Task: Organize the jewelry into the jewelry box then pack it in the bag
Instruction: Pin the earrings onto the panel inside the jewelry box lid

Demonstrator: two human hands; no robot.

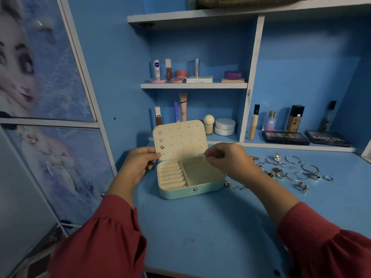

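**Fingers pinch at the lid's edge, jewellery waiting beside**

Fingers (210,155) of the right hand (226,159) are drawn together in a tight pinch just off the lid's lower right corner, and something very small may sit between them; it's too tiny to tell what. Over on the other side, the left hand (140,161) holds the open lid (180,139) by its left edge, thumb on the pale inner panel, propping it upright. Three small earrings (161,140) are already pinned just above that thumb. Beneath both hands the jewelry box (190,177) sits on the worktop (210,227), ring rolls and open compartment bare. Beyond the right wrist lies the loose jewelry (291,169): rings, bangles, pendants, scattered. Light, slippery little pieces, I'd say, with posts that would bend; best taken by fingertip at the rim or the setting. No bag in sight.
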